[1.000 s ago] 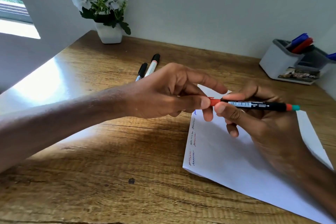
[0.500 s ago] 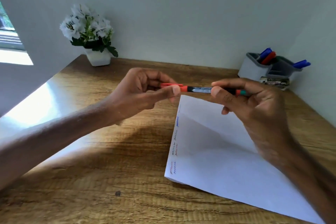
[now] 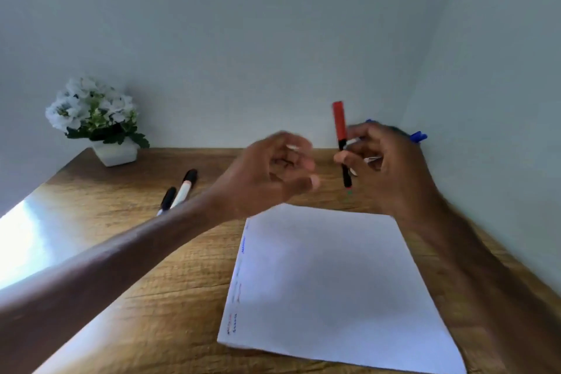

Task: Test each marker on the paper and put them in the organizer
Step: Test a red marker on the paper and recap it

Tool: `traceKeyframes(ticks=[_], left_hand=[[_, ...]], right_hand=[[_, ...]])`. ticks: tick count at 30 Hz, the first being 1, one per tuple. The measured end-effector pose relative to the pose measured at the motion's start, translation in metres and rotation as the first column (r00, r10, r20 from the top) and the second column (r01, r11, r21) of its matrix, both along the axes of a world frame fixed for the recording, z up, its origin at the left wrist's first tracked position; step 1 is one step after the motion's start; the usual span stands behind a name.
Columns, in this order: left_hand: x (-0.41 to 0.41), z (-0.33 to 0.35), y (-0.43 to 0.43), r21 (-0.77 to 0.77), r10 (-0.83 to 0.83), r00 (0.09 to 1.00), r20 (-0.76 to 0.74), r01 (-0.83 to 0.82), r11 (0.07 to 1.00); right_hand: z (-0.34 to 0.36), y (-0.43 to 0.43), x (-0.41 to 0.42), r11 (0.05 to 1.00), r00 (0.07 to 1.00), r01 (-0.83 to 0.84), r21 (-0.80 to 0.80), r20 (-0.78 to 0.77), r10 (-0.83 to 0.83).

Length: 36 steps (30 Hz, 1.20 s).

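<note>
Right hand (image 3: 385, 167) held the red-capped marker (image 3: 342, 143) upright above the desk (image 3: 127, 291).
Its fingers gripped the black barrel, cap on top. The left hand (image 3: 267, 173) hovered just beside it, loosely curled and empty, blurred. Paper (image 3: 328, 288) lay below both; two markers (image 3: 179, 191) lay left; the organizer was hidden behind the right hand.

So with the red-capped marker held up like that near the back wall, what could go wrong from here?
1. The right hand holds the marker loosely in its fingers, upright; the frame is blurred by motion, so it could slip onto the desk.
2. The organizer is hidden behind that hand, so a blind drop may miss it.
3. The left hand is off the marker, so the cap may not be pressed fully home.
4. Two markers by the left forearm could be knocked away.
</note>
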<state>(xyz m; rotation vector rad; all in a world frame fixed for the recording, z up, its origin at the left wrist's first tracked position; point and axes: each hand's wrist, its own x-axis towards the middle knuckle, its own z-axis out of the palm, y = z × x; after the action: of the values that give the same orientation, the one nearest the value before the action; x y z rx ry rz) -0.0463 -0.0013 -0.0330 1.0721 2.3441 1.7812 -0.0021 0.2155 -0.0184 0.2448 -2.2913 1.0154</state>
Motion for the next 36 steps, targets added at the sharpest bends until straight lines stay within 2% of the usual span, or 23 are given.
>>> traceKeyframes(ticks=[3,8,11,20,23,27,32,36], left_hand=[[-0.011,-0.007,0.025,-0.32,-0.043,0.989,-0.145,-0.006,0.947],[-0.019,-0.012,0.063,-0.586,-0.192,0.96,-0.204,0.038,0.81],[-0.023,-0.018,0.075,-0.681,-0.281,0.94,-0.193,0.078,0.729],[-0.026,-0.025,0.078,-0.734,-0.315,0.92,-0.234,0.046,0.678],[-0.025,-0.025,0.078,-0.735,-0.311,0.922,-0.229,0.046,0.677],[-0.024,-0.025,0.077,-0.744,-0.325,0.917,-0.233,0.047,0.666],[-0.026,-0.026,0.079,-0.749,-0.329,0.918,-0.223,0.055,0.66],[-0.028,-0.028,0.079,-0.755,-0.332,0.916,-0.225,0.052,0.654]], right_hand=[[0.022,0.028,-0.019,0.991,0.989,0.132,-0.028,-0.058,-0.134],[0.033,0.062,-0.052,0.956,0.94,0.283,-0.085,-0.172,-0.293],[0.023,0.084,-0.065,0.932,0.902,0.328,-0.157,-0.243,-0.358],[0.013,0.12,-0.067,0.884,0.789,0.39,-0.257,-0.403,-0.465],[0.009,0.126,-0.071,0.865,0.77,0.422,-0.27,-0.396,-0.5],[-0.003,0.132,-0.078,0.855,0.771,0.488,-0.175,-0.373,-0.516],[-0.013,0.137,-0.086,0.861,0.801,0.495,-0.119,-0.32,-0.505],[-0.021,0.14,-0.092,0.82,0.789,0.573,-0.009,-0.263,-0.555]])
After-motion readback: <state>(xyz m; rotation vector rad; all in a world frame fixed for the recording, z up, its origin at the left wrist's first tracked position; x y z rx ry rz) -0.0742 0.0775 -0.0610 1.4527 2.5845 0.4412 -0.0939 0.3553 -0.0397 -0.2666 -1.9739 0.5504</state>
